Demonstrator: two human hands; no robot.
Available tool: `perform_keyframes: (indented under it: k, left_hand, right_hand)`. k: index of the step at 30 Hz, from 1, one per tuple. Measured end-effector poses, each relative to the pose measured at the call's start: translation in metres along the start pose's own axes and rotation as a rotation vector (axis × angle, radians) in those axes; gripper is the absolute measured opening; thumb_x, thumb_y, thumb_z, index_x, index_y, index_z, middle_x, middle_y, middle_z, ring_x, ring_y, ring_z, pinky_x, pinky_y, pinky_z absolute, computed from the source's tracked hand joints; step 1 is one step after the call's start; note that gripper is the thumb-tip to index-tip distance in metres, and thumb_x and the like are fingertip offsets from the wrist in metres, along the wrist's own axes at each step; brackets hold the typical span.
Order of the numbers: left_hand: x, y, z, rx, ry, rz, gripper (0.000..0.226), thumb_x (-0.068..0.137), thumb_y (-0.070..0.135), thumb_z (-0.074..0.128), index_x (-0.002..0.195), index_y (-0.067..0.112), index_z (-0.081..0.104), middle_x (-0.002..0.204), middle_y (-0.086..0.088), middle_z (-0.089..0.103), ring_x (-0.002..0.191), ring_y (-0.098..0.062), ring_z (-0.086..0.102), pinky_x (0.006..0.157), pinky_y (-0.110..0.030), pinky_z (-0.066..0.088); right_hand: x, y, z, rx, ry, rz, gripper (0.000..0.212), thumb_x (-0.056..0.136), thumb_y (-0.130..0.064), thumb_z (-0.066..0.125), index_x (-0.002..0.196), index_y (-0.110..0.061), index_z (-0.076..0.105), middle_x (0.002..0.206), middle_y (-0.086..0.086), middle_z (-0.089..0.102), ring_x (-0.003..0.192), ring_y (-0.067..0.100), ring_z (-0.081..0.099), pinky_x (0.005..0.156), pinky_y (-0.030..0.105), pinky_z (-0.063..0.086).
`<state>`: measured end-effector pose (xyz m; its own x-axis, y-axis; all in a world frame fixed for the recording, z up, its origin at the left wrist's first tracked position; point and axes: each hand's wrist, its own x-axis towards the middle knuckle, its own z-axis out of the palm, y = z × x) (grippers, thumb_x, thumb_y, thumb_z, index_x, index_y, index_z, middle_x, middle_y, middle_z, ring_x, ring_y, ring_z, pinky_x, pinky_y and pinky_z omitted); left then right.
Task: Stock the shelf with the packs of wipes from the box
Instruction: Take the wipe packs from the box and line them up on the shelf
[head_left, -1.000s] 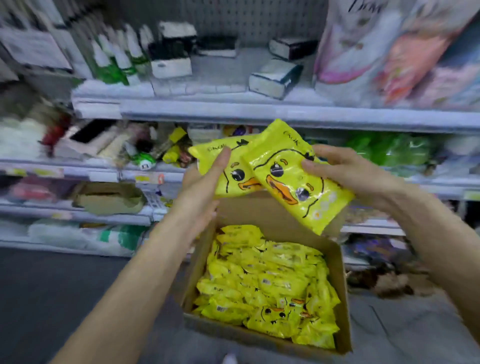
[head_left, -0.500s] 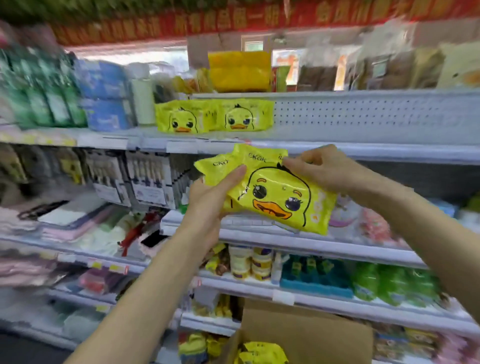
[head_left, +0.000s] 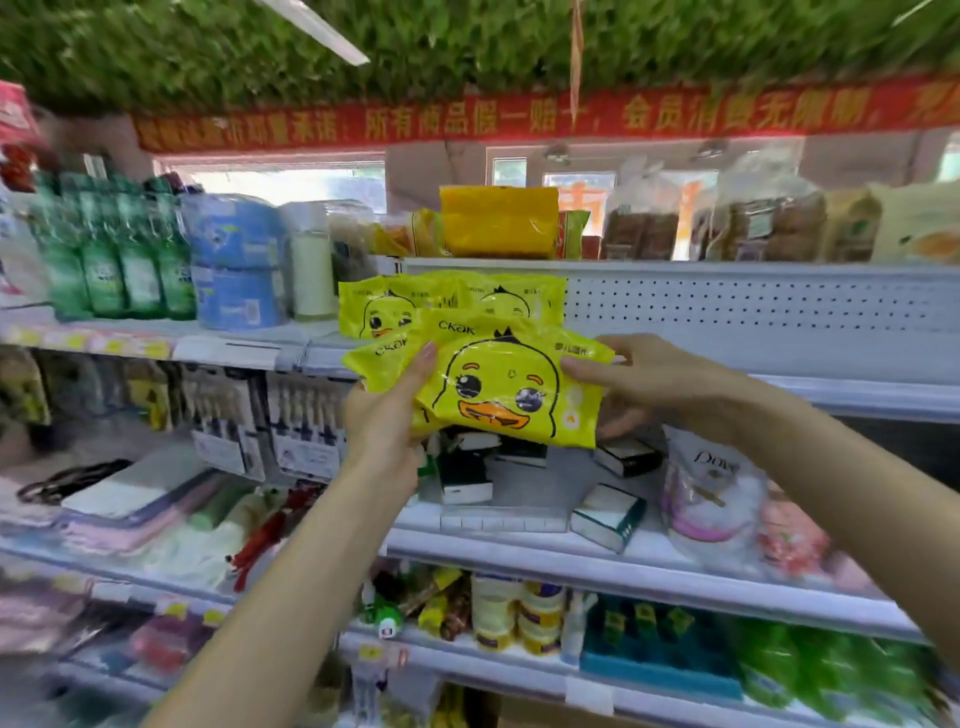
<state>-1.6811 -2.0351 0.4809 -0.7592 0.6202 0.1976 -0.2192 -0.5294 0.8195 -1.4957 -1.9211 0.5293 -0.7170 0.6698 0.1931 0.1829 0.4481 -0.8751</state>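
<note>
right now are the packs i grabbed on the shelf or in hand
In hand: left hand and right hand grip the packs in front of the shelf, not on it.

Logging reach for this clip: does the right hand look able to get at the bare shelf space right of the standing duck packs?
Probably yes: the right hand, gripping the held packs, sits just below that shelf, with nothing between.

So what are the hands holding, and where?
Two yellow plastic duck-printed wipe packs: left hand grips their left ends, right hand pinches the front pack's right end.
</note>
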Motion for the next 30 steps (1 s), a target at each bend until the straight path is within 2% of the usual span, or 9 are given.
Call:
perform_keyframes:
  k: [2, 4, 7, 11, 14, 17, 21, 26, 30]
  left_hand:
    - [0.015, 0.002, -0.004, 0.002, 0.031, 0.020, 0.114, 0.030, 0.057, 0.093, 0.128, 0.014, 0.056, 0.123, -0.003, 0.067, 0.116, -0.027, 0.061, 0.097, -0.052, 0.049]
    - [0.032, 0.001, -0.007, 0.007, 0.035, 0.023, 0.132, 0.019, 0.063, 0.091, 0.134, 0.014, 0.050, 0.128, -0.003, 0.063, 0.121, -0.028, 0.057, 0.100, -0.054, 0.045]
    - [0.057, 0.005, -0.010, -0.038, 0.000, -0.060, 0.101, 0.043, 0.049, 0.092, 0.129, 0.010, 0.055, 0.122, -0.006, 0.066, 0.114, -0.027, 0.062, 0.079, -0.039, 0.059]
    - [0.099, 0.012, -0.013, -0.044, -0.123, -0.112, 0.084, 0.052, 0.040, 0.088, 0.125, 0.010, 0.060, 0.117, -0.008, 0.069, 0.106, -0.025, 0.067, 0.065, -0.032, 0.060]
    - [0.133, 0.020, -0.022, -0.004, -0.089, -0.079, 0.034, 0.077, 0.025, 0.076, 0.108, 0.013, 0.065, 0.102, -0.006, 0.074, 0.084, -0.016, 0.073, 0.058, -0.027, 0.058]
    - [0.168, 0.027, -0.039, 0.030, -0.029, -0.049, 0.029, 0.084, 0.018, 0.073, 0.109, 0.009, 0.063, 0.097, -0.008, 0.072, 0.069, -0.012, 0.072, 0.051, -0.025, 0.056]
    - [0.200, 0.031, -0.050, 0.043, -0.050, -0.047, 0.039, 0.084, 0.021, 0.073, 0.119, 0.009, 0.060, 0.092, -0.004, 0.072, 0.068, -0.011, 0.071, 0.051, -0.023, 0.055]
    - [0.225, 0.025, -0.044, 0.096, -0.137, -0.046, 0.040, 0.084, 0.022, 0.072, 0.120, 0.009, 0.060, 0.092, -0.006, 0.076, 0.080, -0.018, 0.073, 0.057, -0.028, 0.058]
    - [0.232, 0.025, -0.036, 0.142, -0.215, -0.015, 0.028, 0.084, 0.022, 0.071, 0.110, 0.013, 0.064, 0.087, -0.002, 0.077, 0.075, -0.015, 0.074, 0.063, -0.028, 0.060]
  right_hand:
    - [0.009, 0.002, 0.007, 0.083, -0.069, 0.041, 0.056, 0.067, -0.042, 0.069, 0.115, -0.015, 0.062, 0.105, 0.007, 0.073, 0.085, 0.024, 0.071, 0.070, 0.032, 0.060]
    - [0.025, 0.004, 0.016, 0.159, -0.050, 0.057, 0.060, 0.065, -0.035, 0.074, 0.118, -0.009, 0.061, 0.108, 0.009, 0.072, 0.094, 0.025, 0.071, 0.079, 0.039, 0.059]
    - [0.058, 0.000, 0.024, 0.174, 0.068, 0.064, 0.050, 0.073, -0.021, 0.079, 0.115, -0.003, 0.059, 0.099, 0.006, 0.073, 0.078, 0.014, 0.073, 0.062, 0.029, 0.059]
    - [0.104, -0.008, 0.017, 0.105, 0.129, 0.058, 0.113, 0.044, -0.036, 0.089, 0.138, 0.004, 0.040, 0.127, 0.017, 0.059, 0.081, 0.019, 0.073, 0.064, 0.032, 0.058]
    - [0.133, -0.012, 0.001, 0.146, 0.216, 0.035, 0.064, 0.069, -0.018, 0.081, 0.124, 0.000, 0.053, 0.113, 0.011, 0.065, 0.073, 0.016, 0.068, 0.061, 0.029, 0.055]
    - [0.161, -0.005, -0.019, 0.195, 0.335, 0.020, 0.029, 0.075, -0.013, 0.076, 0.101, -0.012, 0.063, 0.094, 0.004, 0.068, 0.071, 0.015, 0.064, 0.065, 0.031, 0.054]
    - [0.190, 0.016, -0.028, 0.090, 0.474, 0.095, 0.045, 0.073, -0.010, 0.081, 0.111, -0.001, 0.058, 0.097, 0.015, 0.066, 0.071, 0.025, 0.064, 0.066, 0.038, 0.056]
    - [0.222, 0.037, -0.014, -0.092, 0.554, 0.111, 0.036, 0.075, -0.008, 0.080, 0.064, -0.014, 0.046, 0.064, 0.001, 0.052, 0.062, 0.017, 0.054, 0.052, 0.027, 0.043]
    - [0.248, 0.046, -0.006, -0.223, 0.561, 0.065, 0.026, 0.074, -0.019, 0.082, 0.071, -0.009, 0.058, 0.067, 0.005, 0.060, 0.068, 0.021, 0.056, 0.059, 0.029, 0.043]
